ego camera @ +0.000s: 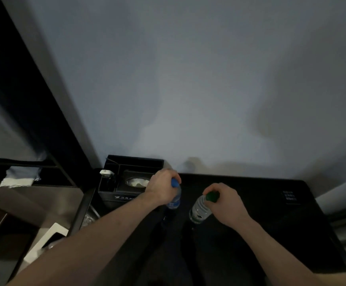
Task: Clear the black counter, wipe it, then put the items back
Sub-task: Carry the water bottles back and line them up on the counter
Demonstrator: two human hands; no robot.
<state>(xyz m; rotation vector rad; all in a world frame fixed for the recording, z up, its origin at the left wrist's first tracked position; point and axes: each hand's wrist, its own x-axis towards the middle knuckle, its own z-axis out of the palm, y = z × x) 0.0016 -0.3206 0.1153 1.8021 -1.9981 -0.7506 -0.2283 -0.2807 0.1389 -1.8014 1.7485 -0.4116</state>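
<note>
Nearest the camera, two bare forearms reach out over the black counter (260,203), and the risks run from one side to the other. Far left, off the counter, a pale cloth (20,176) lies draped on a dark ledge, well apart from both hands; if it is the wiping cloth, it can only be fetched once a hand is free. Next comes a black organiser box (130,178) at the counter's back left corner, with a tissue opening in its top. The left hand (160,188) hangs just beside it, fingers curled round the neck of a blue-capped bottle (175,198), holding it by the top alone. Swinging that bottle leftward could knock the box or the small white item perched on its left edge. To the right, the right hand (226,203) pinches the green-capped bottle (201,209) at its cap, and the bottle leans off vertical. Whether either base touches the counter I cannot tell; the surface is too dark. A grip that high lets a bottle pendulum, so the two, hanging close together, may clash, or a loose cap may turn and let the body drop. Far right, a dark keypad-like panel (289,197) sits in the counter, where a spill would be unwelcome.
</note>
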